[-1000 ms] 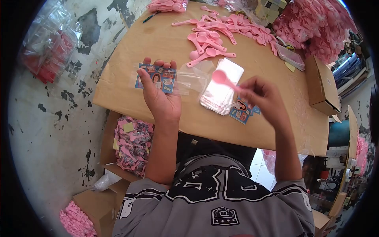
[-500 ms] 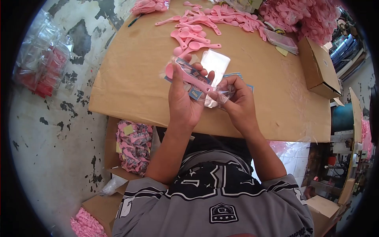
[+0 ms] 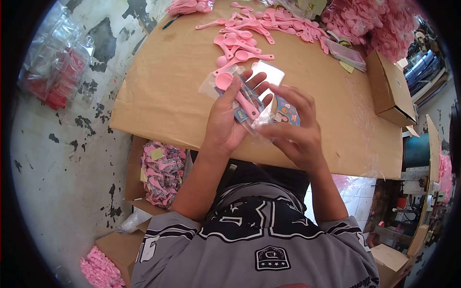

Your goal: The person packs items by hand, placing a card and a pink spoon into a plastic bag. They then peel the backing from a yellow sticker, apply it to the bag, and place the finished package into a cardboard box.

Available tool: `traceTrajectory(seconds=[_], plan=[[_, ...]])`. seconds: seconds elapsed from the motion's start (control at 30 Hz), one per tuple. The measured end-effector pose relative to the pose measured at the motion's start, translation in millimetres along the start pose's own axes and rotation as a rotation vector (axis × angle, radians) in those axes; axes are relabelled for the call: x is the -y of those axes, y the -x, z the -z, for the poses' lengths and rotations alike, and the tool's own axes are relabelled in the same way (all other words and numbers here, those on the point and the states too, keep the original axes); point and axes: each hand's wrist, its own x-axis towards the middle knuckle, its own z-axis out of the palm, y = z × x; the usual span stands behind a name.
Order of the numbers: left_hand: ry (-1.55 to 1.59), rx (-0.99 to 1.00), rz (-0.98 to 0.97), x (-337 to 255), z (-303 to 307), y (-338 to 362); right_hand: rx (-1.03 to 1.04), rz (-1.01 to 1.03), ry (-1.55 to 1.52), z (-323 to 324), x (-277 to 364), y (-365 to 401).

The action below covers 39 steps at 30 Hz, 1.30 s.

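My left hand [image 3: 224, 126] holds a pink plastic spoon [image 3: 246, 104] together with a printed blue card [image 3: 240, 115] and a clear plastic bag [image 3: 207, 89]. The thumb presses the spoon near its bowl, while the handle points toward my right hand [image 3: 303, 128]. That hand is open, its fingers spread and slightly blurred, with the thumb overlapping the crumpled end of the bag. Just beyond the hands lies a stack of clear bags [image 3: 271, 73] that shines white. More printed cards [image 3: 286, 114] rest on the table, partly covered by my right hand.
Loose pink spoons [image 3: 242, 42] spread over the far side of the brown-covered table [image 3: 163, 91]. Large bags of spoons [image 3: 370, 24] and a cardboard box [image 3: 390, 86] stand at the right. Below left, a carton holds packed spoons [image 3: 163, 175]. Clear packaging [image 3: 55, 67] sits at far left.
My right hand's fingers have opened from a pinch on the bag and lifted apart. The spoon now lies more steeply in my left hand, and more of the cards on the table shows.
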Motion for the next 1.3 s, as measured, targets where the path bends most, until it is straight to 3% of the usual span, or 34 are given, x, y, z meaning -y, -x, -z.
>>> traceTrajectory(seconds=[0.1,0.17,0.27,0.4,0.57,0.6,0.7,0.73,0.83,0.97,1.1,1.23,1.3], plan=[[-0.05,0.01,0.03,-13.1,-0.6,3.4,0.001,-0.014,-0.509,23.9,1.2,-1.6],[-0.032,0.012,0.067,-16.6,-2.2,6.6,-0.031,-0.09,-0.428,30.9,-1.7,-3.5],[0.011,0.066,0.149,-15.5,-9.9,9.3,0.08,-0.14,0.1,27.8,-14.7,-12.6],[0.041,0.146,0.254,-8.1,-11.9,10.2,0.156,-0.054,0.167,2.9,-7.7,-17.9],[-0.014,0.113,0.299,-3.5,-17.4,11.8,0.021,-0.057,-0.266,14.8,-11.7,-24.4],[-0.238,0.032,0.195,-9.2,-17.0,15.5,-0.031,-0.064,-0.382,20.3,-11.6,-25.1],[-0.385,0.069,0.028,-14.8,-13.1,11.6,-0.192,-0.461,-0.466,24.5,-3.7,-15.6],[-0.411,0.144,0.038,-18.7,-16.4,12.9,-0.188,-0.403,-0.34,20.4,-13.4,-13.0],[-0.793,0.234,-0.045,-11.1,-26.3,14.3,-0.082,-0.702,-0.454,16.4,-6.0,-5.7],[-0.807,0.135,-0.046,-2.4,-26.6,14.9,-0.073,-0.773,-0.602,3.2,-6.1,4.7],[-0.9,0.084,-0.139,12.2,-22.7,19.9,-0.35,-0.488,-0.036,5.5,-17.7,6.7],[-1.02,0.112,-0.148,16.4,-28.4,24.6,-0.306,-0.185,0.318,18.4,-14.3,-12.7],[-1.068,0.124,-0.174,19.7,-32.5,27.7,-0.284,-0.151,0.392,16.6,-15.7,-17.2]])
